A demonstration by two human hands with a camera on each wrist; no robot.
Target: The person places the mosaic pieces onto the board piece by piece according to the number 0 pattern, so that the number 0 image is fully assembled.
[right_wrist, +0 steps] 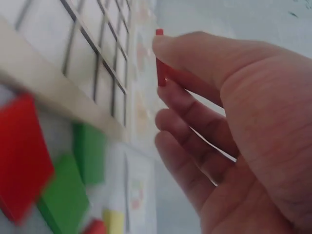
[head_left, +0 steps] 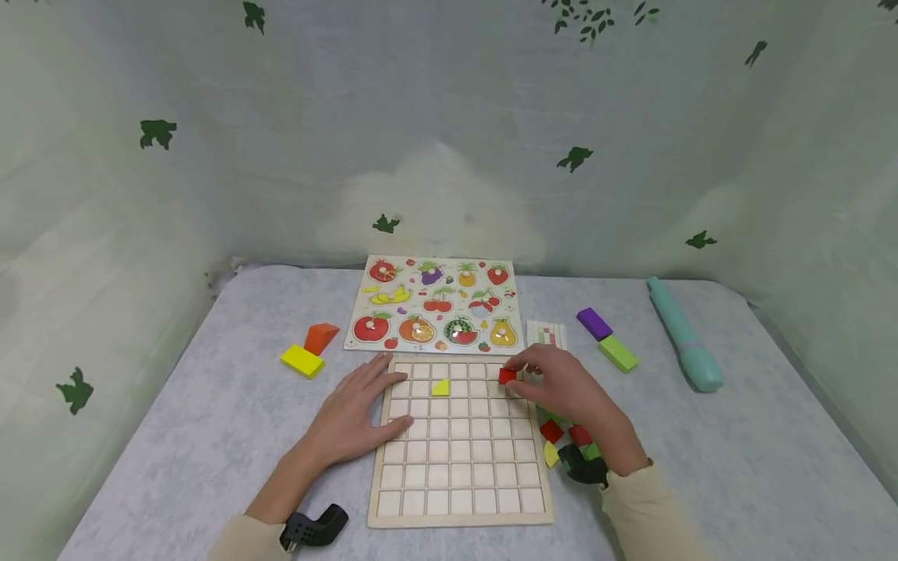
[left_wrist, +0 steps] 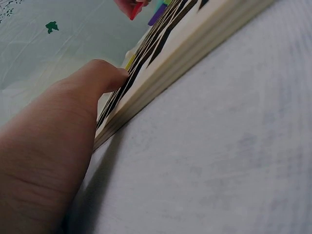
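A wooden grid board (head_left: 459, 475) lies flat on the table in front of the person. Resting on its left edge is the left hand (head_left: 351, 413), fingers extended and thumb over the frame; the left wrist view shows the thumb (left_wrist: 105, 78) at the rim. Between thumb and fingertips the right hand (head_left: 557, 382) pinches a thin red tile (right_wrist: 161, 58), held over the board's upper right squares. One yellow tile (head_left: 440, 388) with a slanted corner sits in a square near the top left.
Loose red, green and yellow tiles (head_left: 551, 431) lie beside the board's right edge. Behind it are a fruit puzzle board (head_left: 438, 304) and a small pattern card (head_left: 547, 333). Orange and yellow blocks (head_left: 302, 361) stand left; purple and green blocks (head_left: 618, 354) and a teal bottle-shaped object (head_left: 684, 335) right.
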